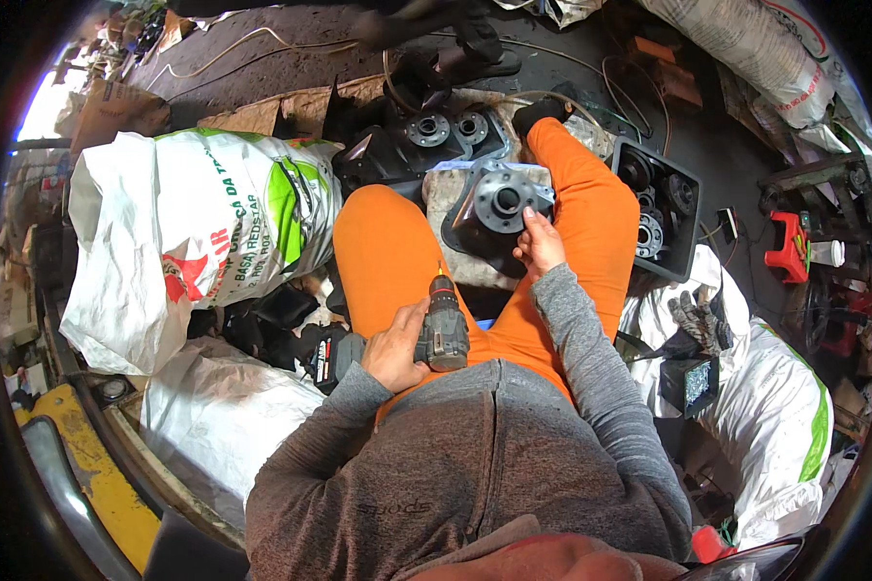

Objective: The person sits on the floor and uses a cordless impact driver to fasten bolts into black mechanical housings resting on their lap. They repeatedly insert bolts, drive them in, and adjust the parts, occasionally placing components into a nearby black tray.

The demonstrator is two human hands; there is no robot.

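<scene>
The left hand [395, 349] rests low over the left thigh, elbow bent, its forearm slanting far and to the right; its fingers are wrapped around the drill [446, 334], which lies on its side with the bit toward the far side. The right hand [541, 242] reaches farther out, its forearm angled far and a little left, fingers curled. Its thumb and forefinger meet at the near right rim of the hub [488, 207] (whether they pinch something small there, I cannot tell). The hub, a grey disc with a central bore, sits on a black housing [477, 237] between the knees, upon a cloth-covered support [444, 194].

As for writing, the white sack [126, 232] at left bears red and dark green lettering, a red emblem and a green panel. Pale print shows on the drill's battery [331, 358], dark letters cross the sweatshirt [446, 455], and another sack [746, 53], far right, carries reddish print. On the right, just beyond the thigh, a black bin [691, 242] holds more round metal parts [649, 232].
</scene>
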